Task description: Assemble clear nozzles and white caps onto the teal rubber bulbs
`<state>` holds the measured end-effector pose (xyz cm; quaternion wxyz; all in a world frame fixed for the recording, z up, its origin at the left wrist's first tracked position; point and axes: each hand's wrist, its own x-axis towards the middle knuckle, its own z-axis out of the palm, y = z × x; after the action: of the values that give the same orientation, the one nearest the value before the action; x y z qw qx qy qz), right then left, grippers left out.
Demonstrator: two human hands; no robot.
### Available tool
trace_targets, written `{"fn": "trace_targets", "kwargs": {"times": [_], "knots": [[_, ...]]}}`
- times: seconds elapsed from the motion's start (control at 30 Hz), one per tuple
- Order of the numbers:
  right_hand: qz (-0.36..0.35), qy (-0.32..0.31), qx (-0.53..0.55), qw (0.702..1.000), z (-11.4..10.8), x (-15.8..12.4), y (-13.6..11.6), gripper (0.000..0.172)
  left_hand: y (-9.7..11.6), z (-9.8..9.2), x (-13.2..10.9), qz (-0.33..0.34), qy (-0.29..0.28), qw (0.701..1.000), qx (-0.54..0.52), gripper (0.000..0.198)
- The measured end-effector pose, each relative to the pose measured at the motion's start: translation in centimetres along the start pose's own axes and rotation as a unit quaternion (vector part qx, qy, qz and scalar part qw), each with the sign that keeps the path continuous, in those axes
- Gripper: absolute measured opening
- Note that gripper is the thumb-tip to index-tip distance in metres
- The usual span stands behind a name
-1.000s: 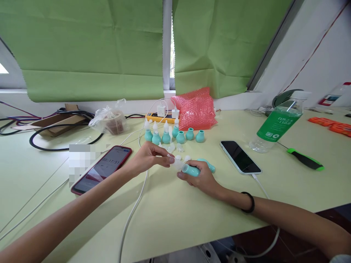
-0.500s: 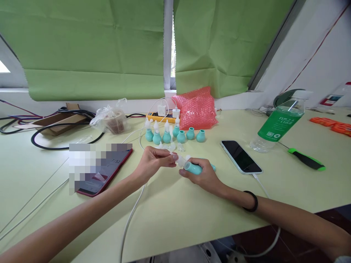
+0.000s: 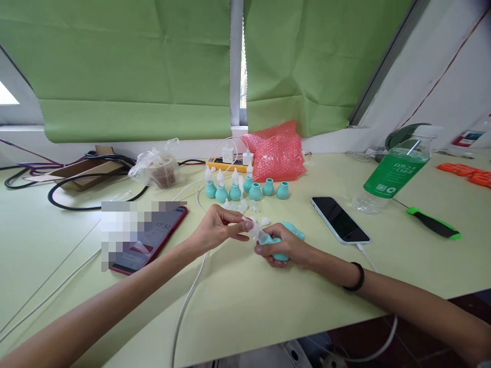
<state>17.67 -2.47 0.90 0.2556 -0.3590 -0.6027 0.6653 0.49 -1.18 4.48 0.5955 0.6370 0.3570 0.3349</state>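
Note:
My left hand [image 3: 217, 230] pinches a translucent white nozzle tip [image 3: 253, 230] between thumb and fingers. My right hand [image 3: 288, 246] is wrapped around a turquoise squeeze bulb [image 3: 281, 256], its open mouth turned toward my left hand. The nozzle's wide end meets the bulb's mouth; how far in it sits I cannot tell. Just behind my right hand lie more turquoise bulbs [image 3: 293, 230], partly hidden. Farther back, several turquoise bulbs with white nozzles [image 3: 235, 191] stand upright beside several open-mouthed bulbs [image 3: 283, 190]. Loose clear nozzle pieces [image 3: 241, 206] lie in front of them.
A red-cased phone [image 3: 153, 240] lies left, a charging phone [image 3: 340, 220] right. A bottle [image 3: 397, 171] and screwdriver [image 3: 433, 223] are farther right. Behind are pink bubble wrap [image 3: 274, 153], an orange power strip [image 3: 217, 164] and bagged tape [image 3: 163, 171]. A white cable [image 3: 187, 296] crosses the table.
The bulb in my right hand has come slightly nearer and tilted, and the right fingers now wrap beneath it. The nozzle is at its mouth in both frames. The view has shifted slightly.

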Motion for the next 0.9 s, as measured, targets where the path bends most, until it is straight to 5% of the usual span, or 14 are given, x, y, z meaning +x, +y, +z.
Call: {"fn": "trace_targets", "kwargs": {"times": [0.13, 0.3, 0.43, 0.57, 0.63, 0.7, 0.77, 0.9], "knots": [[-0.024, -0.086, 0.006, 0.996, 0.7, -0.2, -0.3, 0.027, -0.3, 0.7, 0.2, -0.007, -0.017, 1.0, -0.015, 0.023], [-0.082, 0.015, 0.01, 0.996, -0.2, 0.4, -0.3, 0.028, 0.1, 0.4, 0.2, 0.079, 0.039, 0.996, -0.022, 0.015], [-0.158, 0.108, -0.119, 0.974, -0.7, 0.5, 0.0, 0.025, 0.1, -0.5, 0.4, 0.086, 0.08, 0.991, 0.071, 0.014], [-0.281, 0.233, -0.353, 0.862, -0.7, 0.6, 0.7, 0.023, -0.1, -1.9, 0.7, 0.038, 0.021, 0.986, 0.162, 0.026], [-0.336, 0.258, -0.435, 0.794, -0.8, 0.7, 1.1, 0.025, 0.0, -2.5, 0.8, 0.032, -0.029, 0.98, 0.195, 0.028], [-0.359, 0.26, -0.478, 0.758, -0.9, 0.7, 1.3, 0.026, 0.1, -2.7, 0.7, 0.043, -0.058, 0.973, 0.22, 0.029], [-0.347, 0.24, -0.486, 0.765, -0.9, 0.6, 1.1, 0.026, 0.3, -2.6, 0.4, 0.07, -0.068, 0.965, 0.242, 0.027], [-0.261, 0.16, -0.433, 0.848, -0.6, 0.1, 0.2, 0.027, 0.5, -2.3, -0.1, 0.105, -0.095, 0.952, 0.27, 0.025]]}}
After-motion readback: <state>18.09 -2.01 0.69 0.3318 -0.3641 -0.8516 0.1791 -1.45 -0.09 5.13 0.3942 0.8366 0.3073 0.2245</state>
